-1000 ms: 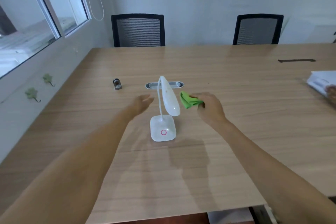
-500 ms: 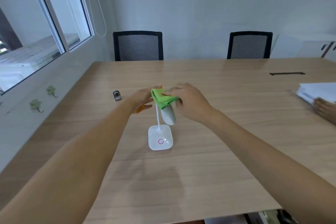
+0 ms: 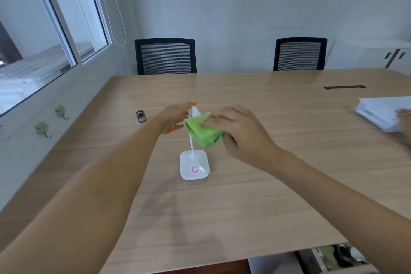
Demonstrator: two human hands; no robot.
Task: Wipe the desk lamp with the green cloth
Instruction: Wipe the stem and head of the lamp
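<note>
Desk lamp [image 3: 194,167] upright, head under green cloth [image 3: 203,132] gripped by right hand [image 3: 241,132], left hand [image 3: 175,115] steadying lamp's top

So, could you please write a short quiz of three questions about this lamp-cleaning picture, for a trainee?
1. True or false: the green cloth lies flat on the table.
2. Which hand presses the cloth on the lamp head? A) left hand B) right hand
3. Fill in: the lamp base carries a pink ____.

Key: 1 false, it is held against the lamp. 2 B. 3 ring.
</note>
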